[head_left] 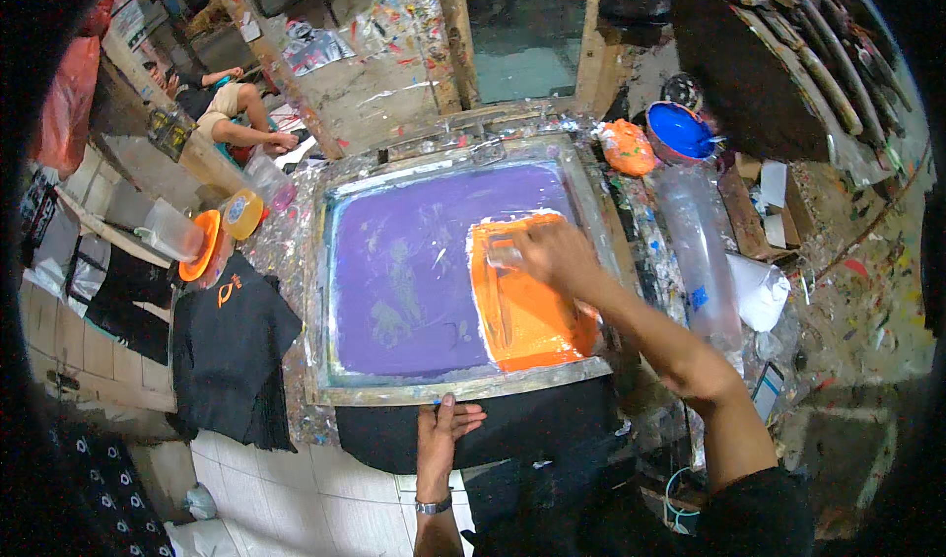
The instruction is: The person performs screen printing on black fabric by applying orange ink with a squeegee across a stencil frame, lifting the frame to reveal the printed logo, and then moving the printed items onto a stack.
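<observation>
A wooden-framed printing screen point(463, 391) lies on the table before me, its mesh mostly purple point(394, 222) with a patch of wet orange ink point(547, 320) at the right. My right hand point(552, 256) is closed over that patch around a squeegee point(505, 257), mostly hidden under the fingers; streaks run through the ink below it. At the front edge of the frame, my left hand point(443, 434) touches the wood with its thumb, the other fingers stretched to the right. Black fabric point(532, 424) hangs out from under the screen.
Right of the screen stand a tub of blue ink point(680, 131), an orange-smeared lump point(628, 148), a clear plastic roll point(700, 261) and a cardboard box point(759, 207). Black printed cloth point(232, 340) drapes at the left, near a yellow-lidded container point(241, 214). Another person point(232, 108) sits farther back.
</observation>
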